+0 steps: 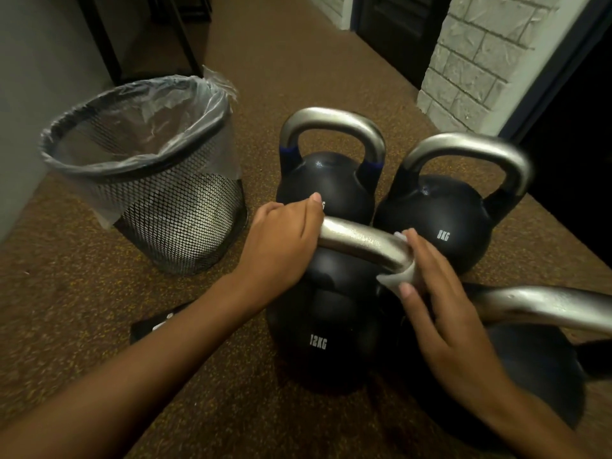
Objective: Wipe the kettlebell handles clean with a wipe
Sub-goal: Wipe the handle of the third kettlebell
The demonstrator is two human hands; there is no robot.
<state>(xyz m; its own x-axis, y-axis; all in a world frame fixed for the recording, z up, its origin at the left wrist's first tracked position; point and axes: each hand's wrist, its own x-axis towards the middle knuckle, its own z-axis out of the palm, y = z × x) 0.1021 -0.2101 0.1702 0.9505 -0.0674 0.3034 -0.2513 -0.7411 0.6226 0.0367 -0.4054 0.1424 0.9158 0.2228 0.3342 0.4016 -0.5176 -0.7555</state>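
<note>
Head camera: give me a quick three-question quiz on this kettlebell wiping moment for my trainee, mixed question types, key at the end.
1. True or false: the wipe is pressed against the handle of the kettlebell marked 12KG.
2. Which hand holds the wipe? A) left B) right C) neither
3. Fill in: the kettlebell at the back right is marked ____.

Key:
1. True. The other hand grips the same handle at its left end.
2. B.
3. 8KG.
</note>
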